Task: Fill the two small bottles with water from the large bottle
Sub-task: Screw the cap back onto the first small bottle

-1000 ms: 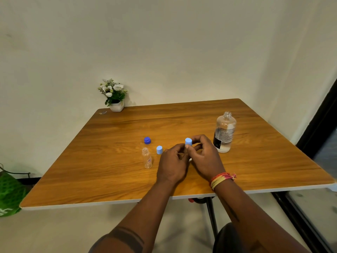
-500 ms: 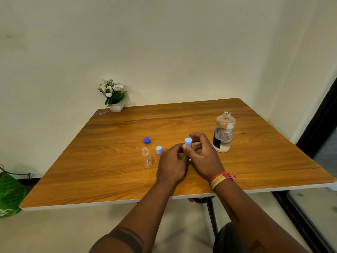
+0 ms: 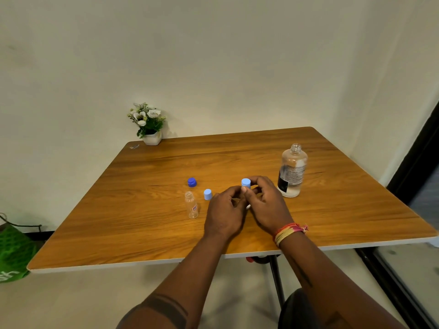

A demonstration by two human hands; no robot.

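The large clear bottle (image 3: 292, 170) stands uncapped at the right of the wooden table (image 3: 332, 210), with little water in its base. One small clear bottle (image 3: 191, 204) stands uncapped left of my hands, a light blue cap (image 3: 207, 194) beside it and a dark blue cap (image 3: 192, 182) behind. My left hand (image 3: 225, 213) grips the second small bottle, which is almost wholly hidden between my hands. My right hand (image 3: 266, 205) pinches that bottle's light blue cap (image 3: 245, 182) at its top.
A small white pot of flowers (image 3: 149, 123) sits at the table's far left corner, with a small metal item (image 3: 134, 146) next to it. A green bag (image 3: 13, 252) stands on the floor at the left. A dark door frame (image 3: 413, 167) runs along the right.
My right fingers have shifted slightly around the light blue cap. Both hands stay in the same place, and the other objects have not moved.
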